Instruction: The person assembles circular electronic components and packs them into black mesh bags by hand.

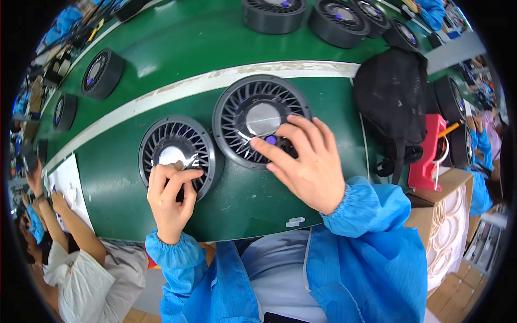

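Two round, dark grey, wheel-like units with thin crossing spokes lie face up on the green worktable [113,177] in front of me. My left hand [172,196] is over the near edge of the left unit [155,141], its fingers bent and drawn together beside the glossy centre. What those fingers pinch, if anything, is too small to make out. Across the right unit [232,110] rests my right hand [309,161], fingers spread and fingertips on its face. Close to the index finger is a small purple spot [271,140] on that unit; a silvery disc [262,118] forms its middle.
Beyond a pale strip [210,81], several similar units [274,15] stand on a green surface. A black bag [390,91] and a red holder [425,156] are at the right, above a cardboard box [425,215] of pale coiled cords. Someone works at the left [86,280].
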